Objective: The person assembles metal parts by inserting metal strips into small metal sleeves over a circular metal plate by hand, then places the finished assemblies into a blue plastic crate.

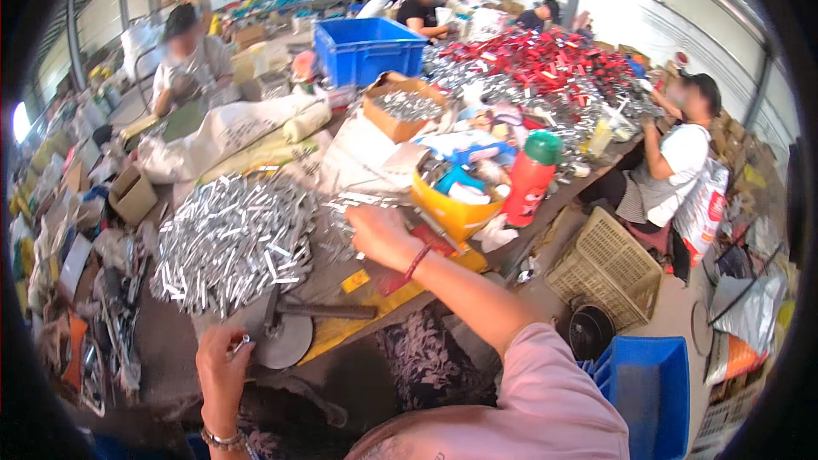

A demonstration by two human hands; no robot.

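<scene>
Left hand (pixel 223 365) pinched a small metal piece (pixel 242 343) closed-fingered, near the round metal disc (pixel 285 338). Right hand (pixel 381 234) lay curled over the far edge of the heap of silver metal parts (pixel 232 238); its grasp couldn't be made out. Judged: feeding step; next needs one more part picked.

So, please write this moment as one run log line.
left hand: holds small metal piece | right hand: reaches into metal pieces pile
</scene>
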